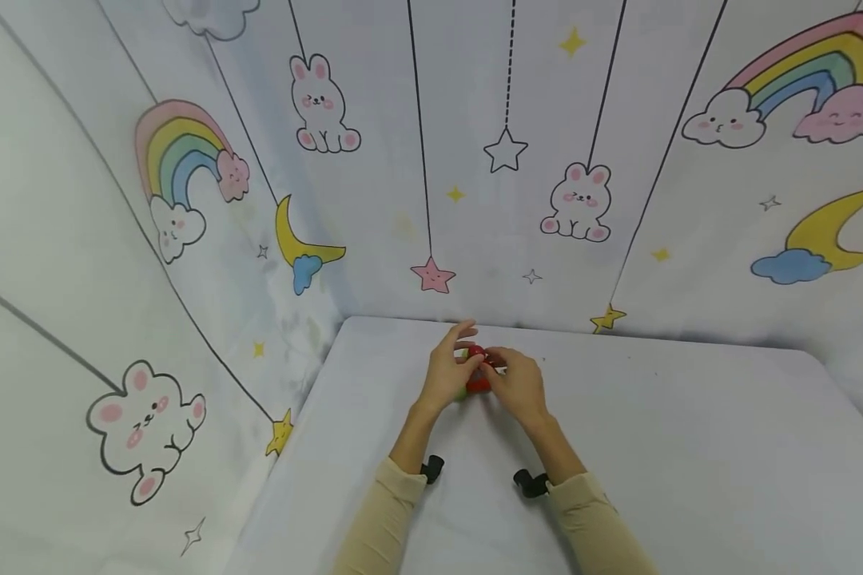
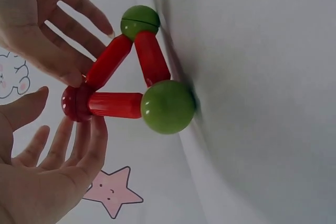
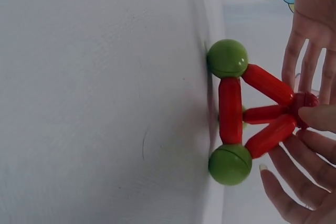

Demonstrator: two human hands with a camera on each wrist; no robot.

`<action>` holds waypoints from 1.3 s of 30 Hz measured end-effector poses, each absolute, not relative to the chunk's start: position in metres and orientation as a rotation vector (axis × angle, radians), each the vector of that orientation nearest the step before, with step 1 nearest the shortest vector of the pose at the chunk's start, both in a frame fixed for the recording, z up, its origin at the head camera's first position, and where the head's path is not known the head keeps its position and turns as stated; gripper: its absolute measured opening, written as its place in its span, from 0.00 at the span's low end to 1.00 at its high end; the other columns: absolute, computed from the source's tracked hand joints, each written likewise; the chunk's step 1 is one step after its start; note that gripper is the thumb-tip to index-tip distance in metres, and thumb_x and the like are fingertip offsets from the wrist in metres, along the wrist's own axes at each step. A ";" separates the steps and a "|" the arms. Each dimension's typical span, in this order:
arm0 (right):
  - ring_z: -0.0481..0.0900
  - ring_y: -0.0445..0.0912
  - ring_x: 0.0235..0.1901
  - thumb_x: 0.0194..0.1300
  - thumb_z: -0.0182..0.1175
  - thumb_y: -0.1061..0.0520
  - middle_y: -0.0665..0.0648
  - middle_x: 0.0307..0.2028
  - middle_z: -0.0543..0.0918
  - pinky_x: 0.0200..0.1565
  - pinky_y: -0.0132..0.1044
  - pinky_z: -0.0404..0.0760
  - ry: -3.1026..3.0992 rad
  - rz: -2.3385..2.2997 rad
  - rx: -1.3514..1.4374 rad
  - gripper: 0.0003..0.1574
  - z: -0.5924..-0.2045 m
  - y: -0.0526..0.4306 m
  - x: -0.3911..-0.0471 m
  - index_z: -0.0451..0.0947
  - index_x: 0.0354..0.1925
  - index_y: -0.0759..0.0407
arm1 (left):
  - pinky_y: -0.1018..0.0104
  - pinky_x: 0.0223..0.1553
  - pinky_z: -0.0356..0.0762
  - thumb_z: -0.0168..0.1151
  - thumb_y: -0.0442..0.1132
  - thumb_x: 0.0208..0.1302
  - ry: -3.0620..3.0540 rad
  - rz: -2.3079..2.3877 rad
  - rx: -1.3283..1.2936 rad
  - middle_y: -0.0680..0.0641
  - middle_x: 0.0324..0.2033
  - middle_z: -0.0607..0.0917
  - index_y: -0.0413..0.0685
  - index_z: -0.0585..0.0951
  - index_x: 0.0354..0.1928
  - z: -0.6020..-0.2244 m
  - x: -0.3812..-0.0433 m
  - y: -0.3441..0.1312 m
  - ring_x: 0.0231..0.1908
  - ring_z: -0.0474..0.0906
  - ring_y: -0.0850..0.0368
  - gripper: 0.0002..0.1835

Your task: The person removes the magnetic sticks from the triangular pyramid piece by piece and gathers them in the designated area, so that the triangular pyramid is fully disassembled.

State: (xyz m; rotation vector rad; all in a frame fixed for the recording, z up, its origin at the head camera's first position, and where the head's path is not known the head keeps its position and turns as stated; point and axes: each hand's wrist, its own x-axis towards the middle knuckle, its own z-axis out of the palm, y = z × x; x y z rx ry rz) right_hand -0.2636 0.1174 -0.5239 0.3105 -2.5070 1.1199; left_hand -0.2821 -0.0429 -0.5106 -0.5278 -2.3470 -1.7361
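Note:
A pyramid frame of red rods (image 3: 230, 111) and green balls (image 2: 168, 107) stands on the white table, a red ball (image 2: 76, 103) at its top. My right hand (image 1: 519, 383) pinches this red ball, its thumb lying over it in the right wrist view and the other fingers spread. From the other side my left hand (image 1: 449, 374) reaches round the same ball. In the left wrist view its fingers (image 2: 94, 145) lie loosely behind the ball, while the thumb stands apart from it. The hands hide much of the frame in the head view.
The white table (image 1: 654, 447) extends widely to the right and towards the person. Behind it hangs a white cloth backdrop (image 1: 374, 200) printed with rabbits, stars and rainbows. Small black devices (image 1: 530, 483) sit at both wrists by the beige sleeves (image 1: 600, 527).

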 end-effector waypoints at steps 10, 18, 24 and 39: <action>0.89 0.54 0.42 0.66 0.72 0.58 0.60 0.41 0.91 0.42 0.52 0.86 -2.507 1.126 0.233 0.13 -0.533 0.122 -0.268 0.89 0.48 0.61 | 0.59 0.51 0.86 0.69 0.24 0.65 -2.303 -1.675 -0.518 0.42 0.62 0.82 0.47 0.74 0.71 -0.521 -0.285 -0.028 0.55 0.83 0.47 0.33; 0.90 0.54 0.40 0.64 0.72 0.61 0.59 0.39 0.91 0.39 0.52 0.86 -2.519 1.105 0.225 0.13 -0.532 0.125 -0.269 0.90 0.47 0.61 | 0.61 0.50 0.86 0.72 0.24 0.62 -2.304 -1.648 -0.484 0.41 0.61 0.83 0.49 0.75 0.71 -0.523 -0.284 -0.024 0.53 0.85 0.47 0.36; 0.90 0.54 0.40 0.63 0.74 0.61 0.59 0.39 0.91 0.39 0.52 0.87 -2.510 1.094 0.236 0.13 -0.538 0.126 -0.269 0.90 0.47 0.62 | 0.59 0.50 0.86 0.73 0.24 0.61 -2.292 -1.646 -0.482 0.37 0.61 0.82 0.49 0.75 0.71 -0.524 -0.282 -0.026 0.53 0.85 0.44 0.36; 0.90 0.55 0.37 0.61 0.75 0.63 0.61 0.38 0.91 0.39 0.50 0.88 -2.450 1.079 0.321 0.13 -0.534 0.117 -0.273 0.90 0.46 0.64 | 0.60 0.49 0.86 0.73 0.23 0.60 -2.257 -1.658 -0.483 0.36 0.61 0.79 0.48 0.76 0.70 -0.522 -0.286 -0.037 0.51 0.86 0.43 0.35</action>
